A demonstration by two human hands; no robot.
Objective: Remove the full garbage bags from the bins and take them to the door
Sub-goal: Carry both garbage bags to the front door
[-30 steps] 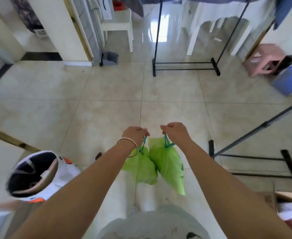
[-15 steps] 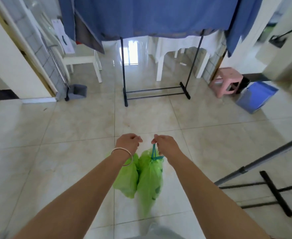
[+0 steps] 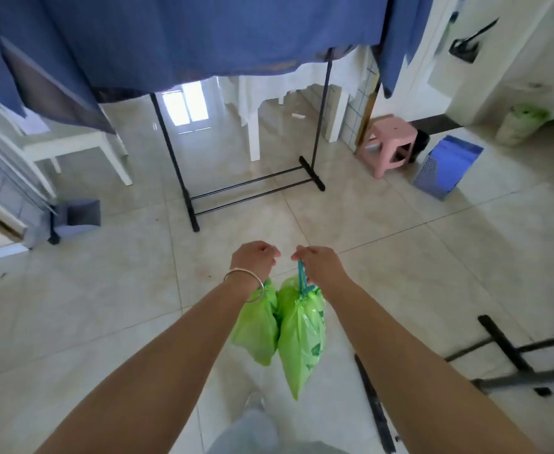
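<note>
- The left hand (image 3: 255, 257), fingers clenched, grips the left green garbage bag (image 3: 257, 326) by its top.
- The right hand (image 3: 318, 262) clutches the teal drawstring (image 3: 301, 280) of the right green garbage bag (image 3: 301, 335).
- Both bags hang touching above the tiled floor (image 3: 105, 306), near a clothes rack (image 3: 246, 188).

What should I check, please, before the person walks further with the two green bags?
1. Left hand grip on the left green bag: ok, fist closed, bag hangs below it.
2. Right hand grip on the right green bag: ok, fingers closed on the teal drawstring.
3. Both bags clear of the floor: ok, they hang free.
4. Bags tied shut: right ok, cinched at the neck; left cannot tell, its neck is hidden by the wrist.
5. Path straight ahead: not ok, a black clothes rack with a blue sheet stands across it.
6. Door located: cannot tell.
</note>
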